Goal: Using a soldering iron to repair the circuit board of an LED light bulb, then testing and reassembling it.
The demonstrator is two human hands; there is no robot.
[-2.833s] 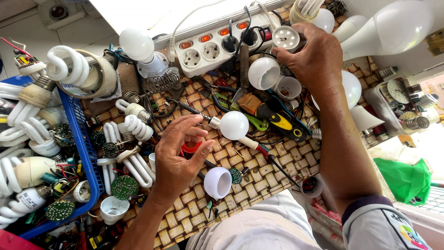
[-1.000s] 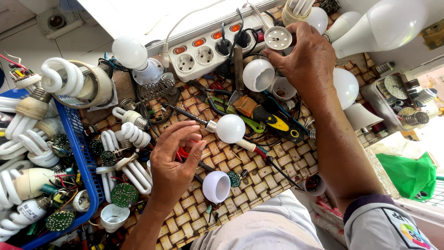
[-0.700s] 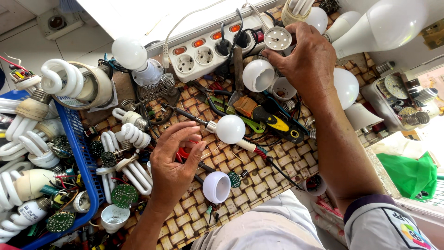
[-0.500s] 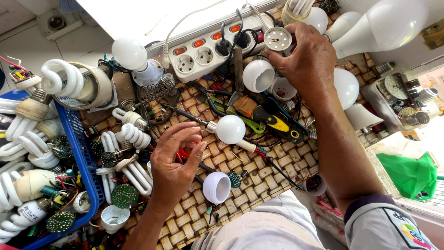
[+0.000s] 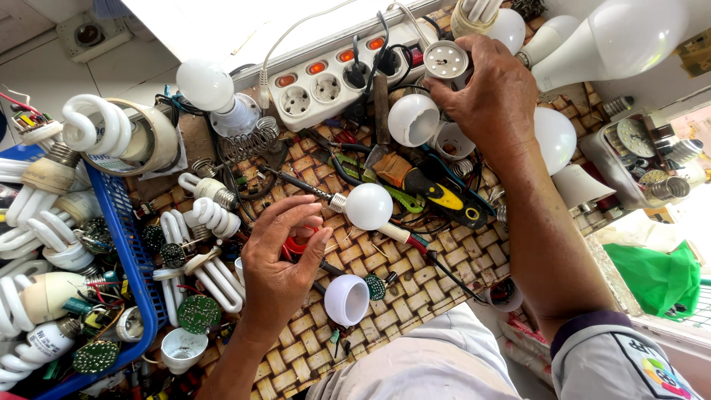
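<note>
Left grip (image 5: pixel 278 259) half-curled, empty, I note, hovering over red pliers (image 5: pixel 300 241) beside the small white bulb (image 5: pixel 368 206) on the woven desk (image 5: pixel 415 289). Right grip (image 5: pixel 492 100) pinches the round LED module (image 5: pixel 445 59) clear of clutter, near the power strip (image 5: pixel 326 78).

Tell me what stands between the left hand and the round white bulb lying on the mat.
Nothing visible does. The left hand hovers open over the woven mat, its fingertips close to the bulb, with only a bare strip of mat between them. Something red lies under the palm, not in the path.
</note>
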